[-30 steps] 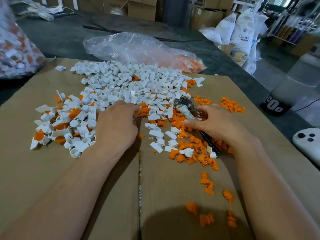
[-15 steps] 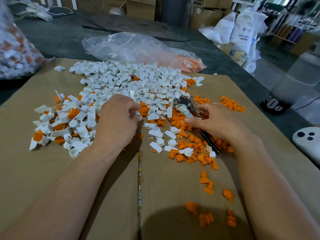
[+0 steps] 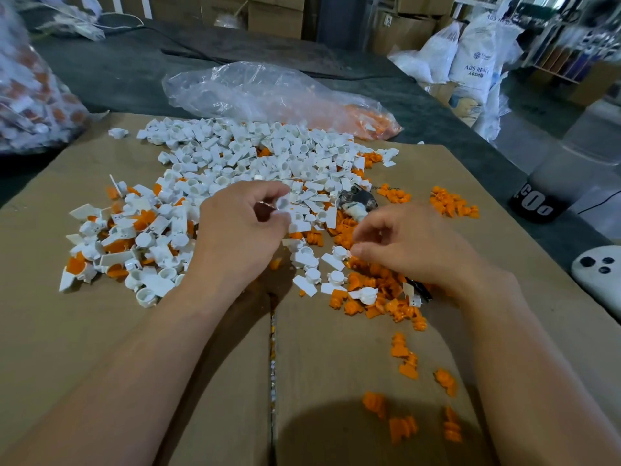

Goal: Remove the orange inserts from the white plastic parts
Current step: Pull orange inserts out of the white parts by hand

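The left hand (image 3: 238, 230) is pinching 1 white plastic part (image 3: 281, 204) above the cardboard (image 3: 100, 331), while the right hand (image 3: 413, 245) is hovering over orange inserts (image 3: 376, 284), fingers loosely curled, empty.

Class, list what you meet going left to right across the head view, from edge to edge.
A bag of parts → left hand, pinching a white part → right hand → white device.

One left hand (image 3: 235, 237), one right hand (image 3: 413, 245), one pliers (image 3: 358, 201), two plastic bags (image 3: 268, 92), countless white parts (image 3: 255, 153) and orange inserts (image 3: 373, 290).
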